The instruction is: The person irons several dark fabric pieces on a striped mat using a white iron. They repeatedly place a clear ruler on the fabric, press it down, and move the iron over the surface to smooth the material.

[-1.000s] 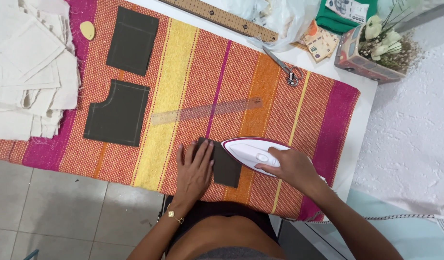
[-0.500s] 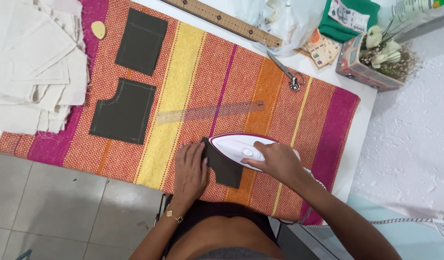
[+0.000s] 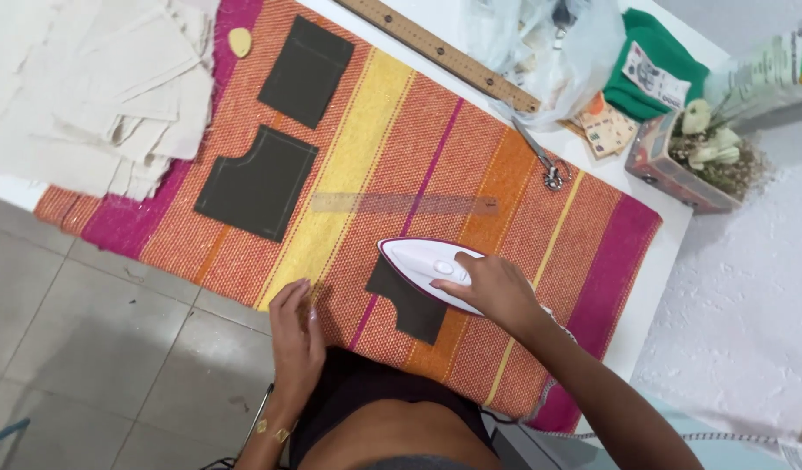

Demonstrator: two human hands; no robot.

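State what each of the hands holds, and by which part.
Right hand grips the white iron by its top handle. Left hand holds nothing, resting on the striped cloth.

Right hand wrapped over the white iron, nose pointing to 10 o'clock. Iron sits on a dark fabric piece on the striped orange-yellow-magenta cloth covering the table. Left hand lies flat at the cloth's near edge, at 9 o'clock from the iron, off the fabric. Two more dark pieces at 10 o'clock. Wooden ruler along the far edge, cream fabric stack far left, scissors at 1 o'clock.
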